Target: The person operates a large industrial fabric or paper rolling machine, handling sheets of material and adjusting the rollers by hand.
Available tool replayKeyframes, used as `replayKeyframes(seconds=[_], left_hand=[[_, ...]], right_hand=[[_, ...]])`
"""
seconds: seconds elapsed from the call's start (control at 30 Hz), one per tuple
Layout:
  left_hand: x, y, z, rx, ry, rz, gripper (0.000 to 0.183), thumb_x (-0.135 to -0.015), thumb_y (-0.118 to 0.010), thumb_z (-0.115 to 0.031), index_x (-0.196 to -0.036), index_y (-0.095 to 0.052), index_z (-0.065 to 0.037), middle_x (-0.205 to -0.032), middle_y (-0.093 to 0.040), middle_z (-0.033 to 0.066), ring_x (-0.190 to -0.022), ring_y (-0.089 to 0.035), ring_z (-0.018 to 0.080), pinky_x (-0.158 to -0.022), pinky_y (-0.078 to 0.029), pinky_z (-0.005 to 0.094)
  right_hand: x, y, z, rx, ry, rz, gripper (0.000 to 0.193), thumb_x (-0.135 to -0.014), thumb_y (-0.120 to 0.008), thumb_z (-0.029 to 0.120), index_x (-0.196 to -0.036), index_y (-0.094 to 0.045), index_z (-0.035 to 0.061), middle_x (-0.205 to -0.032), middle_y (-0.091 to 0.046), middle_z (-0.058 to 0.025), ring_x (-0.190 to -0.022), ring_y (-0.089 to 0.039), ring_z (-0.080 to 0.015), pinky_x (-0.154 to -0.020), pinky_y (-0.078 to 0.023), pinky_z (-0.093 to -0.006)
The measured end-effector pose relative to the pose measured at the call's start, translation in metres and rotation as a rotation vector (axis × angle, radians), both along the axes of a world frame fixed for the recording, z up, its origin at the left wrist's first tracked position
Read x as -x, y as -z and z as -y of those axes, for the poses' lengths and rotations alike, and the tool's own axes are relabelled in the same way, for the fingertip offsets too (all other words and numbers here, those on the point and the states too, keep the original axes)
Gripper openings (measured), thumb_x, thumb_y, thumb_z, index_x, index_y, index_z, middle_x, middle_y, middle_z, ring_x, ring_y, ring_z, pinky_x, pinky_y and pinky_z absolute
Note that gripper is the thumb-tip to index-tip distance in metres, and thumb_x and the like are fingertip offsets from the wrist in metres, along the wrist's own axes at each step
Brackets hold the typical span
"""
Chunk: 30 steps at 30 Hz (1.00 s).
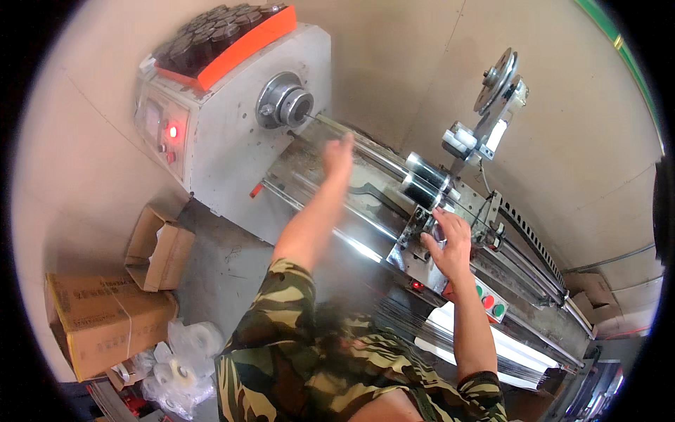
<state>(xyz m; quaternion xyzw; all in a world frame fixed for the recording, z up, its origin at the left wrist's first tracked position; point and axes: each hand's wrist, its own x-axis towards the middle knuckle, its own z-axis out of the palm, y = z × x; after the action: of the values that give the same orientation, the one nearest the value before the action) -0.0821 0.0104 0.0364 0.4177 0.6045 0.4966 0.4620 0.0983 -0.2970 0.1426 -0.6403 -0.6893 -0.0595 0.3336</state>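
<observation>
My left hand (338, 156), smeared by motion, is over the machine bed beside a long thin rod. The rod runs from the round grey chuck (294, 105) on the machine's headstock toward the carriage. What the left fingers do is hard to make out. At the carriage, my right hand (451, 243) has its thumb and fingers apart, with its fingertips close to the lower end of a shiny black roller (420, 190). A second dark roller (426, 169) lies alongside it. Whether the right fingertips touch the metal cannot be told.
The grey headstock (246, 162) carries an orange-edged tray (246, 46) of dark round pieces and a lit red lamp (173, 131). A pulley arm (496, 84) rises behind the carriage. Coloured push buttons (488, 302) sit at front right. Cardboard boxes (105, 316) and plastic-wrapped rolls (181, 373) lie at left.
</observation>
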Motion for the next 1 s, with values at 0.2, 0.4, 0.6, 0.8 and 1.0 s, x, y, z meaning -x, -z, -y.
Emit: replayKeyframes(seconds=[0.2,0.4,0.6,0.8,1.0], left_hand=[[0.02,0.026,-0.105,0.072,-0.009,0.256,0.028,-0.092,-0.074,-0.026,-0.089,-0.065,0.0,-0.079,-0.065,0.0069,-0.069,-0.06,0.0178,-0.064,-0.049,0.0329],[0.048,0.059,-0.156,-0.144,0.002,0.058,0.013,-0.092,-0.071,-0.01,-0.085,-0.066,0.0,-0.078,-0.065,0.0062,-0.068,-0.061,0.0164,-0.061,-0.048,0.0313],[0.041,-0.005,-0.111,0.01,-0.071,0.216,0.01,-0.091,-0.07,-0.007,-0.085,-0.067,0.0,-0.08,-0.067,0.0068,-0.066,-0.06,0.0155,-0.059,-0.048,0.0296],[0.048,-0.002,-0.111,-0.021,-0.089,0.326,0.019,-0.088,-0.07,-0.011,-0.074,-0.066,0.002,-0.075,-0.069,0.0126,-0.067,-0.065,0.0217,-0.063,-0.048,0.0366],[0.049,-0.004,-0.111,0.051,-0.123,0.384,0.017,-0.089,-0.072,-0.01,-0.081,-0.067,0.005,-0.08,-0.07,0.0132,-0.068,-0.065,0.0217,-0.063,-0.049,0.0356]], right_hand=[[-0.001,0.018,-0.04,0.399,-0.054,0.107,0.041,-0.081,-0.075,0.03,-0.117,-0.072,0.0131,-0.099,-0.074,-0.0112,-0.095,-0.067,-0.0297,-0.094,-0.047,-0.0428],[-0.003,0.023,-0.047,0.357,-0.129,0.125,0.038,-0.079,-0.076,0.033,-0.111,-0.074,0.0123,-0.092,-0.074,-0.0079,-0.088,-0.068,-0.027,-0.09,-0.048,-0.0424],[-0.007,0.027,-0.041,0.333,-0.125,0.05,0.038,-0.079,-0.078,0.031,-0.111,-0.074,0.012,-0.093,-0.074,-0.0078,-0.087,-0.068,-0.0266,-0.089,-0.049,-0.0423],[-0.011,0.03,-0.042,0.267,-0.149,-0.006,0.038,-0.077,-0.08,0.03,-0.11,-0.074,0.0114,-0.093,-0.074,-0.0086,-0.086,-0.068,-0.0278,-0.083,-0.051,-0.0425],[-0.011,0.028,-0.038,0.27,-0.151,-0.018,0.038,-0.077,-0.08,0.029,-0.109,-0.074,0.01,-0.094,-0.074,-0.009,-0.085,-0.068,-0.0277,-0.082,-0.052,-0.0418]])
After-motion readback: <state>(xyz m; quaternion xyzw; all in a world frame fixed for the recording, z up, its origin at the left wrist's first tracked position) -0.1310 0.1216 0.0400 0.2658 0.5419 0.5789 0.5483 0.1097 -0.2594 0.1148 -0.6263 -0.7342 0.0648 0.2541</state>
